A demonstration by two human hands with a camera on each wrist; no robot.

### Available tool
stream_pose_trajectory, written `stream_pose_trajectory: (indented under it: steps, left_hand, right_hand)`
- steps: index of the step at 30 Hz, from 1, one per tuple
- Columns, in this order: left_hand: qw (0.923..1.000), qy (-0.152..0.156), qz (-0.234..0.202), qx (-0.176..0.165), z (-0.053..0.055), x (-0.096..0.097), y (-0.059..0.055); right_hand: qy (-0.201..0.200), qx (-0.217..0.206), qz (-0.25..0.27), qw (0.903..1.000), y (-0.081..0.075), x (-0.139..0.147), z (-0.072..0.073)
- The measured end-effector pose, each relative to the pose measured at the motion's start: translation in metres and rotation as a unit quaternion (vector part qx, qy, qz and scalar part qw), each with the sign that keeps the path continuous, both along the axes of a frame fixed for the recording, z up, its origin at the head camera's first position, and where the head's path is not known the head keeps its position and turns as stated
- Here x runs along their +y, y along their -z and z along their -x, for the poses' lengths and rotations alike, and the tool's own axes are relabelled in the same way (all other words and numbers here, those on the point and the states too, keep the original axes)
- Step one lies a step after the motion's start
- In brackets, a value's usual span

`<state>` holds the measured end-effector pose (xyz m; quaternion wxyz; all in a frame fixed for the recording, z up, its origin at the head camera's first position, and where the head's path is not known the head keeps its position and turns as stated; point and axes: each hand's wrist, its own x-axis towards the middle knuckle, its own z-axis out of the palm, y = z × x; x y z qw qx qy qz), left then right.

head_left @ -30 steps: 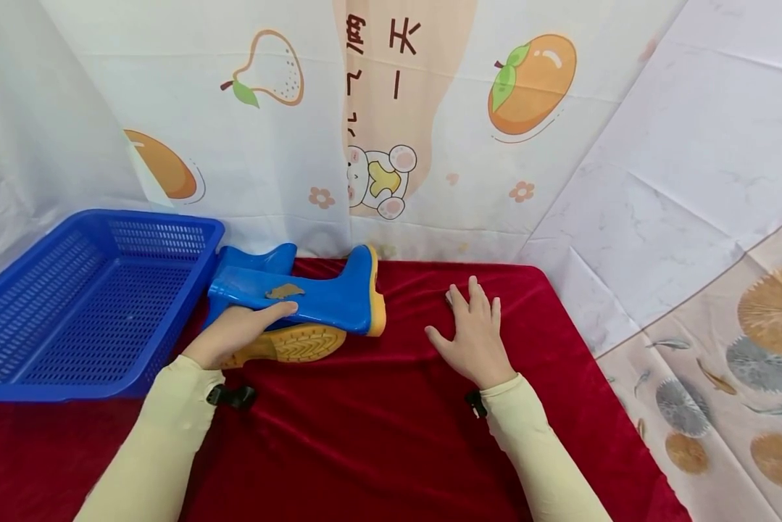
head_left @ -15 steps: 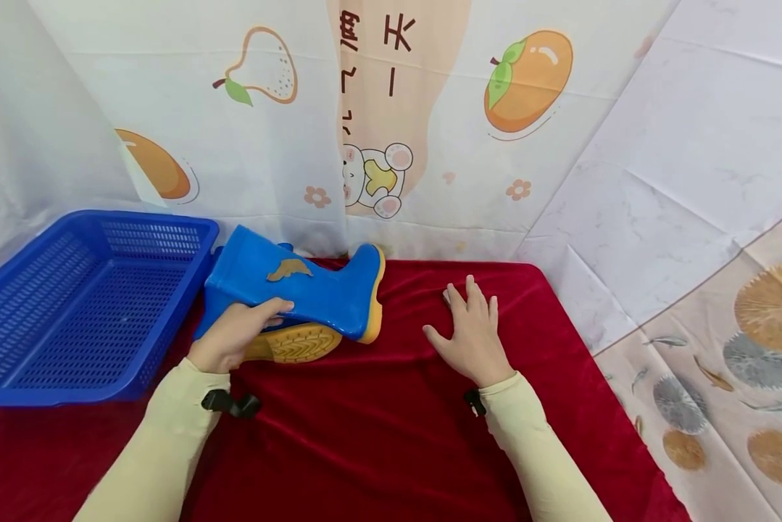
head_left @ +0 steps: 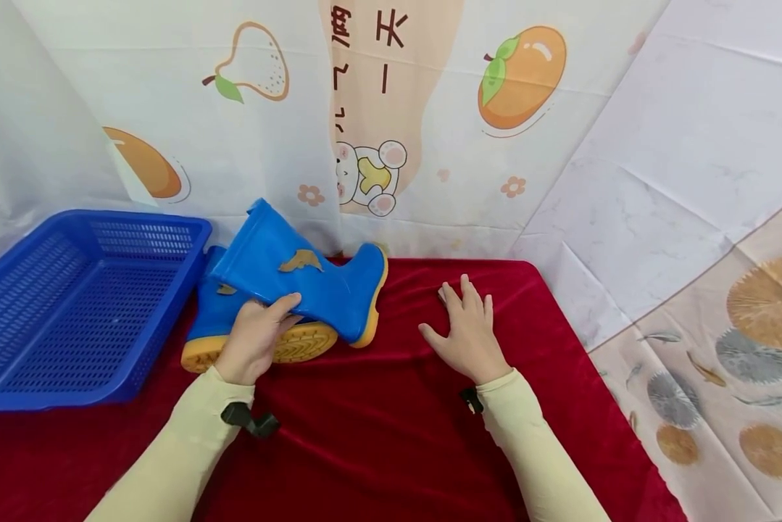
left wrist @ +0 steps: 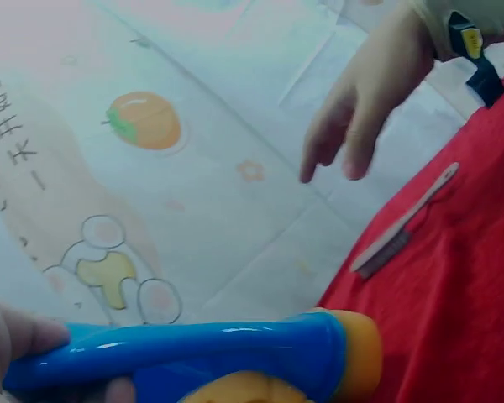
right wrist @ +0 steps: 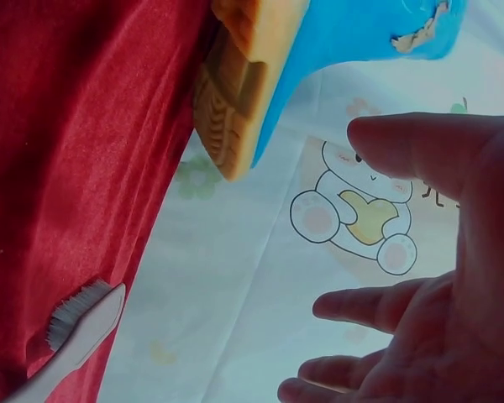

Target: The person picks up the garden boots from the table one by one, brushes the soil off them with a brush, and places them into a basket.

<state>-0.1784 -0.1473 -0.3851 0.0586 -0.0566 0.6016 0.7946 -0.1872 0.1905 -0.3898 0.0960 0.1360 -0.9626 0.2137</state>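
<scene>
Head view: a blue boot point(head_left: 286, 283) tilts over a second boot point(head_left: 208, 312), beside a basket point(head_left: 136, 215). The left hand point(head_left: 252, 341) clamps only its shaft edge, so it might twist loose. The right hand point(head_left: 472, 339), fingers apart, is near a brush point(right wrist: 88, 332).

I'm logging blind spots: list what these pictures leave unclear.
Head: most of the brush, hidden by the right hand.
Head: part of the lower boot, behind the upper boot and left hand.
Left wrist: most of the left hand, cut off by the edge.
Right wrist: one end of the brush, past the bottom edge.
</scene>
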Motion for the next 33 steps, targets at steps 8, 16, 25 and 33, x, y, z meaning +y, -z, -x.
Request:
stream_pose_trajectory:
  steps: [8,16,25,33]
  left_hand:
    - [0.9954,0.028,-0.075,0.052,0.010,0.028,0.008]
    - [0.9896,0.104,-0.019,0.098,0.017,0.040,0.016]
    - [0.9512,0.179,0.203,0.149,0.003,0.049,0.011]
    - [0.9348,0.153,0.266,0.179,-0.008,0.064,0.009]
  right_hand:
    - [-0.001,-0.015,0.011,0.9998,0.001,0.004,0.002]
    - [0.008,-0.026,0.012,0.9996,0.000,0.008,0.004]
    - [0.009,-0.033,0.006,0.9994,-0.001,0.010,0.005]
    - [0.002,-0.018,0.009,0.9998,-0.002,0.009,0.003]
